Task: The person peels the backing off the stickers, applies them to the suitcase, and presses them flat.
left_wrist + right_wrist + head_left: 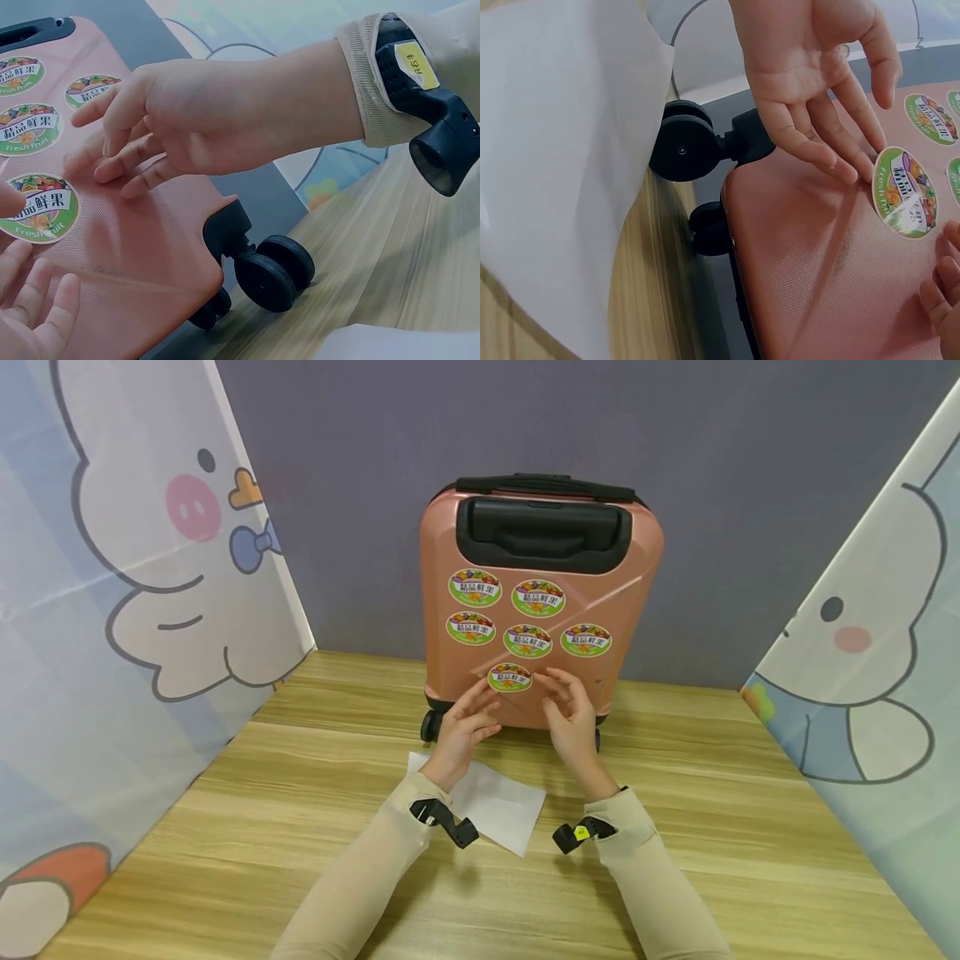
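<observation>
A rose-pink suitcase (540, 610) stands upright on its black wheels (274, 271) at the middle of the head view, on a wooden table (225, 843) and against a grey wall (450, 427). Six round fruit stickers sit on its shell: two in a top row, three in a middle row, and the lowest sticker (510, 677) alone beneath them, just above the two hands.

The left hand (467, 724) comes up from the lower centre of the frame with its fingers straight and relaxed; its fingertips (840, 161) lie at the left edge of the lowest sticker, touching or all but touching it. The right hand (572, 714) is beside it, fingers (105, 161) spread and loosely extended, their tips resting on the shell just right of that sticker. Neither hand grips or pinches anything.

A white sheet of paper (498, 806) lies flat on the table below the hands, between the two sleeved forearms. Cartoon-printed panels (135, 568) close in the scene at the left and right edges of the frame.
</observation>
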Available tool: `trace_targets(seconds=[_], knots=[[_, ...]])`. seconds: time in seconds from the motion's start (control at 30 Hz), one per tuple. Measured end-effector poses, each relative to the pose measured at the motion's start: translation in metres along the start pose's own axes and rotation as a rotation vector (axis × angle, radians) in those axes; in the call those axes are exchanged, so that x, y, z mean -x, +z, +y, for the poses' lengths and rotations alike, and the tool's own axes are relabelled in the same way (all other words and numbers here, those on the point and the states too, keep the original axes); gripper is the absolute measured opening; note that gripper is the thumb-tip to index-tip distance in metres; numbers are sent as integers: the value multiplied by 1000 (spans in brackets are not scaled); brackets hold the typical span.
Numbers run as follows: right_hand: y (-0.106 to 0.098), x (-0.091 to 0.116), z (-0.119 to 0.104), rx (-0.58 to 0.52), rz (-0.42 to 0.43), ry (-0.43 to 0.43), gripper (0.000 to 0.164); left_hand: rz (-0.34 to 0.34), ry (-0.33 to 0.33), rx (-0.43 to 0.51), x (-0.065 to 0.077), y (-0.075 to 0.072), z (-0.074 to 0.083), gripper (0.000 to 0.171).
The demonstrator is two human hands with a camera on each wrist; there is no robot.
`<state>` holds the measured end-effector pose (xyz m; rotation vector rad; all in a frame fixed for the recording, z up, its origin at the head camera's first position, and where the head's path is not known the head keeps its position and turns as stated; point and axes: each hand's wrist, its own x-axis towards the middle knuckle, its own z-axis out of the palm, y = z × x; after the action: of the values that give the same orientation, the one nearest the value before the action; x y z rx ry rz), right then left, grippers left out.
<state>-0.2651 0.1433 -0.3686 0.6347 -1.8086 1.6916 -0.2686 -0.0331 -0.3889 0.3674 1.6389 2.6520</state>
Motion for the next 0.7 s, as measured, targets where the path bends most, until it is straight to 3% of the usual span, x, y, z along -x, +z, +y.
trace_targets(seconds=[0.2,0.5,0.7], knots=[[1,-1,11,-49,38,-25,36,6,5,2,2,-1,1,67],[4,-4,16,-157,-76,13,34,-6,10,11,3,-5,4,67],[2,-4,15,-157,-78,68,36,6,9,-16,1,-11,6,64]])
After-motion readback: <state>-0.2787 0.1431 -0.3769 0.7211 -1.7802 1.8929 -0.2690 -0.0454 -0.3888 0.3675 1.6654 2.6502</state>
